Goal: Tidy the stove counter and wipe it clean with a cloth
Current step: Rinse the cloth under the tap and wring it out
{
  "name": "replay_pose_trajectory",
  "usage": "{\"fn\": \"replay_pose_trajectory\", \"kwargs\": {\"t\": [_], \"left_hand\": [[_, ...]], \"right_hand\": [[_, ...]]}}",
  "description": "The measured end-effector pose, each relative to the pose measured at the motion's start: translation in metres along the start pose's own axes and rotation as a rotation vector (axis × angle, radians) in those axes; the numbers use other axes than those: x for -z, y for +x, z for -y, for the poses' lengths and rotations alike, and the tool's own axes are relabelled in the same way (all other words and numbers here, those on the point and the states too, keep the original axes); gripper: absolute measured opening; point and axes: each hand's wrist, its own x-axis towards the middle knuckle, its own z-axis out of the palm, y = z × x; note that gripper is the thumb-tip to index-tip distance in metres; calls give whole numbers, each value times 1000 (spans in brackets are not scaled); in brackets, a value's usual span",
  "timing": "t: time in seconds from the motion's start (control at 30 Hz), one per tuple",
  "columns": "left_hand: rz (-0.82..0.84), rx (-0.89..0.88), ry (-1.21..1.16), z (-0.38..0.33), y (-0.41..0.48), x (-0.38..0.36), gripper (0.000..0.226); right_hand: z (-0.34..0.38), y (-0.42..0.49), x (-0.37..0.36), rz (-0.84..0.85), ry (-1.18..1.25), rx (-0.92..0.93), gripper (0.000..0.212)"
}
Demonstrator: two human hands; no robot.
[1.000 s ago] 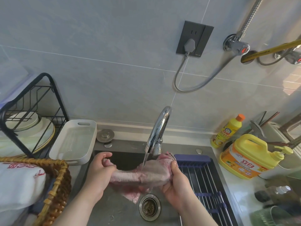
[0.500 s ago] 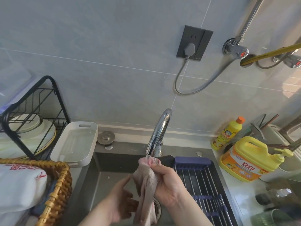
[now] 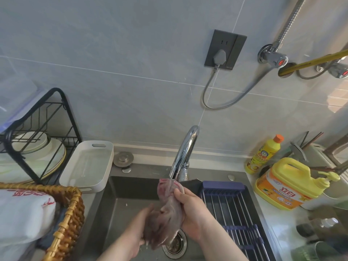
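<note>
The wet cloth (image 3: 167, 210) is hanging bunched over the sink (image 3: 116, 204), its long axis running nearly upright. Its top end is sitting directly under the faucet (image 3: 185, 153), where water is running onto it. My right hand (image 3: 192, 213) is clenching round the upper half, just beneath the spout. My left hand (image 3: 139, 228) is curling round the lower half, nearer the drain (image 3: 175, 243). With one hand above the other along that axis, I am judging that a wringing twist comes next.
</note>
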Motion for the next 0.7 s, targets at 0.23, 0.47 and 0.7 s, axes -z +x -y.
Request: {"fn": "replay_pose_trajectory", "kwargs": {"t": [0.23,0.47,0.7], "left_hand": [[58,71,-123,10,0,6,49],[44,69,9,4,-4,4,46],[112,-444,113,-34,-14,-9,71]], "right_hand": [[-10,2,-8,136,-98,2,39],[-7,2,-4,164,-282,136,36],[-10,-2,-2,30,-343,259,33]]}}
